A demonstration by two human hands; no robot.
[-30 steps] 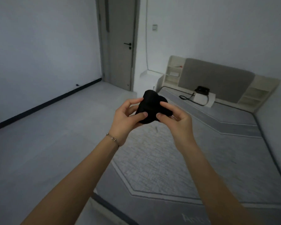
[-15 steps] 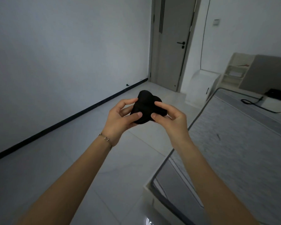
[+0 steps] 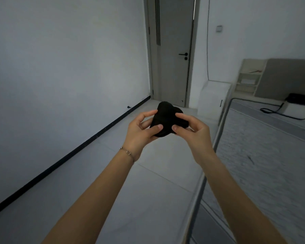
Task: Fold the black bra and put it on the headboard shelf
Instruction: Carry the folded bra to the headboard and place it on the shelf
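My left hand (image 3: pixel 139 132) and right hand (image 3: pixel 192 132) pinch the folded black bra (image 3: pixel 165 118) between thumbs and fingers, keeping it compact for the headboard shelf (image 3: pixel 248 80).

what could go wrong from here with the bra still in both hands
1. The black bra is pinched only at the fingertips of the left hand and right hand, so the bundle may spring open when one lets go.
2. The headboard shelf already holds small items, leaving tight room, so the bra may knock them.
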